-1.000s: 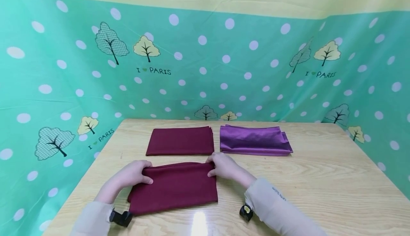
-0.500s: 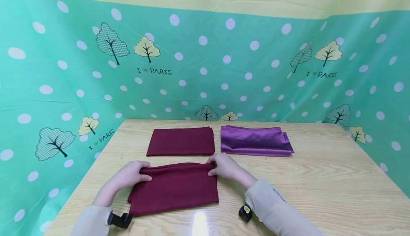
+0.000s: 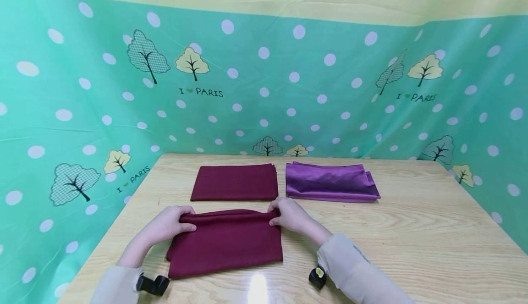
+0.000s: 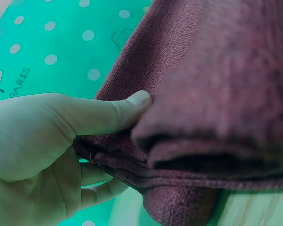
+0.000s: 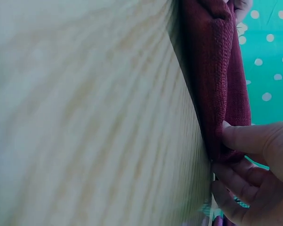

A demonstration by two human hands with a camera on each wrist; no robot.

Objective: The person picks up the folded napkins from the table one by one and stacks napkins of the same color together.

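A folded maroon cloth (image 3: 231, 244) lies near the front of the table, its far edge slightly raised. My left hand (image 3: 169, 225) pinches that edge at the far left corner, thumb on top. In the left wrist view the thumb of the left hand (image 4: 52, 141) presses on the maroon layers (image 4: 216, 94), with fingers beneath. At the far right corner my right hand (image 3: 290, 215) pinches the same cloth. The right wrist view shows the thumb of the right hand (image 5: 254, 165) against the maroon cloth (image 5: 214, 84), the other fingers under it.
Behind lies a second folded maroon cloth (image 3: 235, 182), close to the right hand's fingers. Right of it is a folded shiny purple cloth (image 3: 330, 180). All rest on a light wooden table (image 3: 412, 230), backed by a green dotted curtain (image 3: 247, 79).
Both hands keep their hold on the cloth's far corners. The left thumb has shifted slightly away along the edge, and the whole view has drifted a little.
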